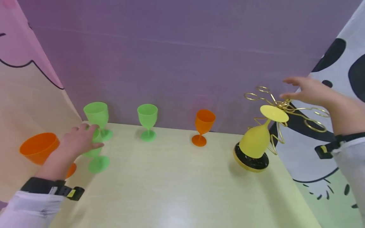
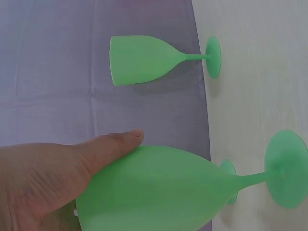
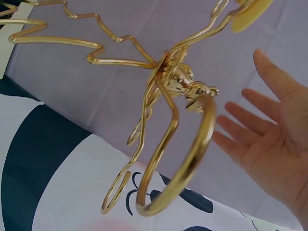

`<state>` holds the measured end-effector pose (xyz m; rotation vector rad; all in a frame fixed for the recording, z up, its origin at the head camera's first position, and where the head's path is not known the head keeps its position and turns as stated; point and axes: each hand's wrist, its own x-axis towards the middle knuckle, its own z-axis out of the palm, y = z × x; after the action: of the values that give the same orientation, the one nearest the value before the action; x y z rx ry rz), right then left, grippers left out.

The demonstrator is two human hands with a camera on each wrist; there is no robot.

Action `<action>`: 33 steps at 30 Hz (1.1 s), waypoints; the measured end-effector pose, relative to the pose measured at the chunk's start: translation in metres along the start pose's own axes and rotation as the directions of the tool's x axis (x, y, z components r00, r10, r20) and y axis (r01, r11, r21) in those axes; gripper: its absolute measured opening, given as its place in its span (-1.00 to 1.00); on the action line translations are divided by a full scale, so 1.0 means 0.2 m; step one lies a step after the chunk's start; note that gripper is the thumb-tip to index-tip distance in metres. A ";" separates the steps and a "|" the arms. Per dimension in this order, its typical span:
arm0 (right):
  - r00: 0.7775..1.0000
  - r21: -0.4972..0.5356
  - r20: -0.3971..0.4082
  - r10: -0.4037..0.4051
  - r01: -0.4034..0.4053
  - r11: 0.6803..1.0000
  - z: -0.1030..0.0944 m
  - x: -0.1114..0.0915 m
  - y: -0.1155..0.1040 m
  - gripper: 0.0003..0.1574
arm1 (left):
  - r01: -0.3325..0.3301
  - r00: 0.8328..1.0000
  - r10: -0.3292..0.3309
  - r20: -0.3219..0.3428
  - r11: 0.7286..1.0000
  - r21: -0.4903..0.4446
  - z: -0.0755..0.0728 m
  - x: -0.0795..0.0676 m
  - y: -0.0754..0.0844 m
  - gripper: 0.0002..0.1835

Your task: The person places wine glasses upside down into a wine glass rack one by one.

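My left hand (image 1: 75, 141) is at the bowl of a green goblet (image 2: 163, 187) that stands upright on the table. The thumb lies straight along the bowl's side in the left wrist view; the other fingers are mostly hidden there. A yellow goblet (image 1: 255, 141) is upside down on a gold wire rack (image 3: 175, 82), its foot up among the rack's looped arms. Just beside the top of the rack, my right hand (image 1: 309, 90) hovers, holding nothing. Its fingers (image 3: 250, 118) are spread and apart from the wire.
Two more green goblets (image 1: 96, 112) (image 1: 147, 117) and an orange goblet (image 1: 204, 122) stand along the table's back edge. Another orange goblet (image 1: 39, 147) is partly behind my left forearm. The rack has a round black base (image 1: 251, 163). A purple cloth (image 1: 171, 63) rises behind.
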<state>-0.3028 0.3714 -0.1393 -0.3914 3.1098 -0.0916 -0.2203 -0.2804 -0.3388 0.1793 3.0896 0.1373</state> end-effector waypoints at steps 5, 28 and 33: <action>0.995 -0.045 0.081 -0.063 0.067 0.997 0.02 0.06 0.04 -0.04 | -0.004 1.000 0.004 -0.001 1.000 0.003 0.01 0.00 0.00 -0.10; 0.994 -0.141 0.042 -0.100 0.105 0.984 0.05 0.07 0.10 -0.75 | -0.004 1.000 0.004 0.004 1.000 -0.017 -0.01 0.02 0.02 -0.11; 0.994 -0.208 0.065 -0.090 0.102 0.973 0.06 0.06 0.09 -0.77 | -0.008 1.000 0.008 0.000 1.000 -0.014 -0.01 0.01 0.02 -0.11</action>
<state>-0.3182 0.3843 -0.1526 -0.5378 3.0536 0.2479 -0.2226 -0.2754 -0.3362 0.1914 3.0875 0.1592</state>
